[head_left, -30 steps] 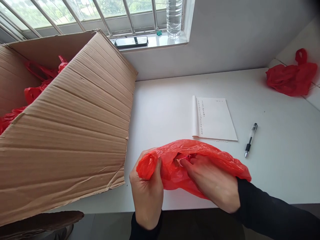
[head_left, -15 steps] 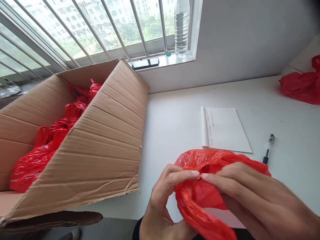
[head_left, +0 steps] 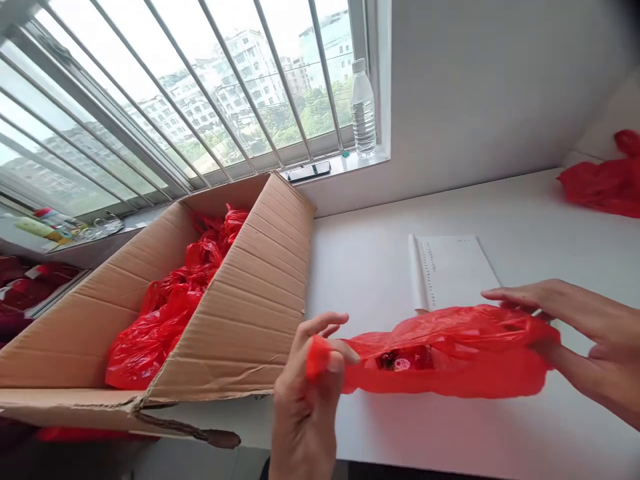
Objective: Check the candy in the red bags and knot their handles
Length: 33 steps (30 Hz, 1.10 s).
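A crinkled red plastic bag (head_left: 475, 357) stretches above the near side of the smooth desk (head_left: 370, 267); the left hand (head_left: 310, 387) pinches its bunched left end, the right hand (head_left: 600, 325) grips its right end, fingers (head_left: 520, 295) spread.

White table (head_left: 360, 267) — on it a paper pad (head_left: 460, 270), and a red bag (head_left: 603, 183) at far right.

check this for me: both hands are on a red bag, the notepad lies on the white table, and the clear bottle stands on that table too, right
Not quite: the head view shows the clear bottle standing on the windowsill, not the white table. Both hands are on a red bag, and the notepad lies on that table.
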Each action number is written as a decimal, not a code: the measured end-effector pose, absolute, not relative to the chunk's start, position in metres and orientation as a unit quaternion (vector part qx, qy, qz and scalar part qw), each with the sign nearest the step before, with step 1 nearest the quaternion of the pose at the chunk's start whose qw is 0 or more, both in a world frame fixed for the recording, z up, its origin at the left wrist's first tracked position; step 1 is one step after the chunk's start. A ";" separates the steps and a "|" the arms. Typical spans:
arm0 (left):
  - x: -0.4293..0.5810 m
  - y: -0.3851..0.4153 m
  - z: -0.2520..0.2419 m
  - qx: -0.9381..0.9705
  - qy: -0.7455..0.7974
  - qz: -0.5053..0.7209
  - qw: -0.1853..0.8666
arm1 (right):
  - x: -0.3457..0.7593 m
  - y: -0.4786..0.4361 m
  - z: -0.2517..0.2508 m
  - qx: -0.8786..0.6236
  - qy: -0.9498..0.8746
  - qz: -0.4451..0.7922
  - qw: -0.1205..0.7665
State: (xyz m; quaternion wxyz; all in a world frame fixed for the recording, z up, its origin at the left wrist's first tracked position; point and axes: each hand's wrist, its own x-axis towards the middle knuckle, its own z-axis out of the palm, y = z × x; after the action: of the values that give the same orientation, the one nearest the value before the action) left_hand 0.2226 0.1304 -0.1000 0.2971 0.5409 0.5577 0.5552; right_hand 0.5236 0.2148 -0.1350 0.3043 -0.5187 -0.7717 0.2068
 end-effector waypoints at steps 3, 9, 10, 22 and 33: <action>0.223 0.140 -0.087 0.452 0.461 0.636 0.424 | 0.527 0.221 -0.114 -0.614 -0.728 0.232 0.197; 0.227 0.158 -0.066 0.314 0.320 0.692 0.566 | 0.537 0.230 -0.093 -0.500 -0.657 0.518 0.223; 0.228 0.160 -0.064 0.306 0.308 0.688 0.582 | 0.538 0.230 -0.092 -0.473 -0.646 0.553 0.231; 0.247 0.173 -0.070 0.273 0.352 0.657 0.608 | 0.505 0.220 -0.105 -0.375 -0.859 0.188 0.294; 0.247 0.174 -0.055 0.402 0.517 0.527 0.542 | 0.486 0.232 -0.029 -0.348 -0.679 0.523 0.381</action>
State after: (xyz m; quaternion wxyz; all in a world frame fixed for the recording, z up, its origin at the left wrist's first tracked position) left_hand 0.2469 0.1738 -0.0545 0.5416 0.4018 0.5174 0.5268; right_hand 0.4860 0.2323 -0.0288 0.3813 -0.3475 -0.6789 0.5225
